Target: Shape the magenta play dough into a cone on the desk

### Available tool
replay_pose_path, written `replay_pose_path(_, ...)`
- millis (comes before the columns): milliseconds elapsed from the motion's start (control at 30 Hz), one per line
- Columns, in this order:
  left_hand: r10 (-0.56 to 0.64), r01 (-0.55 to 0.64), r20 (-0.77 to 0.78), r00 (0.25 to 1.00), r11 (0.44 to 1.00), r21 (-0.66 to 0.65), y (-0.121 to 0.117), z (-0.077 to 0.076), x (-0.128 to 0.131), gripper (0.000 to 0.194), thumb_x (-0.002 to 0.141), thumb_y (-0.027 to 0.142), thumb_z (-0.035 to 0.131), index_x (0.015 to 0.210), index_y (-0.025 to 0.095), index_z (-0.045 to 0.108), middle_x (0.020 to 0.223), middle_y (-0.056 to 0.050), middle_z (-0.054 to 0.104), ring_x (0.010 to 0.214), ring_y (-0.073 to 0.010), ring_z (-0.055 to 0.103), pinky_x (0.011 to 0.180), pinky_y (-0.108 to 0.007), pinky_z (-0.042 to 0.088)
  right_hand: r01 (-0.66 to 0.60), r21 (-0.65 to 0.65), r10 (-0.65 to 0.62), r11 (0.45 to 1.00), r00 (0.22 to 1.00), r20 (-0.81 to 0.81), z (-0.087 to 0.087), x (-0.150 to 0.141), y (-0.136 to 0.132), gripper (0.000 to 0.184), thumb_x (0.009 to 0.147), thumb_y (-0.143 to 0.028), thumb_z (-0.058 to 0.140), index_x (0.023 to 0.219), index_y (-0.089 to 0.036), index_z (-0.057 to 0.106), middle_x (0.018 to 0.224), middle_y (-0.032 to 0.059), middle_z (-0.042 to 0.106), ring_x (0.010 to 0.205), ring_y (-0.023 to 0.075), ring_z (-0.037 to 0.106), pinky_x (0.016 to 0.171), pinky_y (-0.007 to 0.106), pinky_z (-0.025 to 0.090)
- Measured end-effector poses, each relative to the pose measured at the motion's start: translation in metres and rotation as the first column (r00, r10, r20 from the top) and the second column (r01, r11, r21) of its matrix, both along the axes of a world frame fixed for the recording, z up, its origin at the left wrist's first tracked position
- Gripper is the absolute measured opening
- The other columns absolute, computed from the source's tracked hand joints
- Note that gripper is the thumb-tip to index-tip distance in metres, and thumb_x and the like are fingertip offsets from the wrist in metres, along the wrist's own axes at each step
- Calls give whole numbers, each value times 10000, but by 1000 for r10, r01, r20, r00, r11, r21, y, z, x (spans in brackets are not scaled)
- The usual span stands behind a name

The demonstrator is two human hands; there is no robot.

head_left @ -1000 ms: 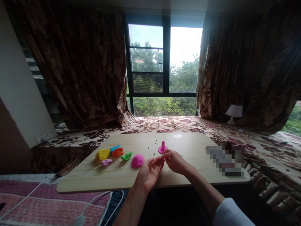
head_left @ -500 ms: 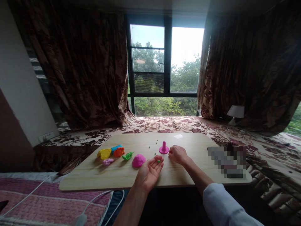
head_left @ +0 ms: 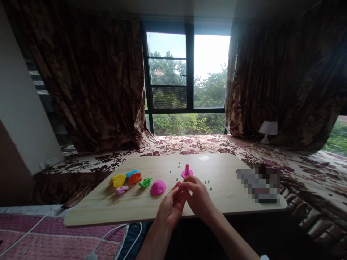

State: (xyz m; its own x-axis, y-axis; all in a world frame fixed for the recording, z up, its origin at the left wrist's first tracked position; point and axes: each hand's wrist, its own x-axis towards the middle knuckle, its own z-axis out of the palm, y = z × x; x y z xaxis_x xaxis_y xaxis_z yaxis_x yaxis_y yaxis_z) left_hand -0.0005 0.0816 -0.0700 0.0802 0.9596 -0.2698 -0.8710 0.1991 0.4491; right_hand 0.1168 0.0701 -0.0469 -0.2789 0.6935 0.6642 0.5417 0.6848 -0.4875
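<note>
My left hand (head_left: 171,203) is turned palm up with its fingers curled, above the front of the table. Over its fingertips, my right hand (head_left: 196,196) pinches, and the two hands touch. A small piece of green clay lay on the left fingers a moment ago; the fingers now hide that spot. Just beyond the hands stands a pink clay disc with an upright stem (head_left: 187,171). Left of them sits a smooth pink clay dome (head_left: 158,187). Several small green clay bits (head_left: 208,181) lie right of the disc, and tiny dark green bits (head_left: 170,172) are scattered to its left.
On the wooden table (head_left: 108,209), lumps of green (head_left: 145,182), orange (head_left: 135,177), yellow (head_left: 117,180), blue (head_left: 131,174) and light pink clay (head_left: 121,190) lie at the left. A blurred-out object (head_left: 258,186) occupies the right end. White cables (head_left: 108,231) hang near the front left.
My right hand has come from beside the pink disc to my left hand's fingertips. Small green bits now show on the table where it was. The view has shifted slightly.
</note>
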Motion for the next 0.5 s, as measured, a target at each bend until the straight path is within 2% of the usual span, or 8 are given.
replay_pose_path(100,-21,17,71,997,998,61,-4,7,2,298,860,-10,381,1077,97,555,827,-82,669,703,-123,674,604,-198,556,-20,60,19,998,1000,10,-3,-4,-6,174,860,-192,523,921,-248,675,1068,20,650,1053,188,540,950,345,398)
replay_pose_path(233,-102,81,164,981,988,129,-14,17,2,339,903,75,318,1194,72,493,874,-113,688,739,-117,689,606,-151,548,-72,155,52,985,990,132,-5,-4,-15,249,893,-198,472,1077,-266,625,1207,-5,600,1221,179,434,1088,396,234)
replay_pose_path(300,-166,132,184,969,974,184,-20,20,3,366,911,148,331,1241,62,464,984,-150,676,848,-157,682,676,-204,558,-80,172,43,982,978,205,-3,-3,-17,291,901,-205,446,1156,-253,578,1240,2,576,1245,175,413,1104,410,204)
replay_pose_path(367,-218,170,187,958,955,242,-25,22,4,402,912,208,347,1281,76,438,1099,-172,642,982,-207,643,795,-294,541,-34,150,-2,988,972,233,-2,-2,-18,327,907,-213,417,1211,-223,536,1279,23,544,1268,182,386,1109,428,187)
replay_pose_path(433,-247,187,184,951,938,293,-27,23,4,428,915,251,344,1310,99,415,1188,-175,601,1077,-232,591,896,-364,488,29,122,-58,992,968,243,0,-2,-20,359,916,-218,379,1255,-193,496,1330,44,493,1302,195,334,1111,447,169)
replay_pose_path(500,-245,170,188,951,924,342,-27,23,2,461,916,317,337,1329,120,398,1259,-169,555,1149,-245,536,966,-401,426,24,114,-55,993,961,272,0,-3,-25,391,924,-241,357,1300,-181,446,1386,45,422,1330,200,278,1116,450,153)
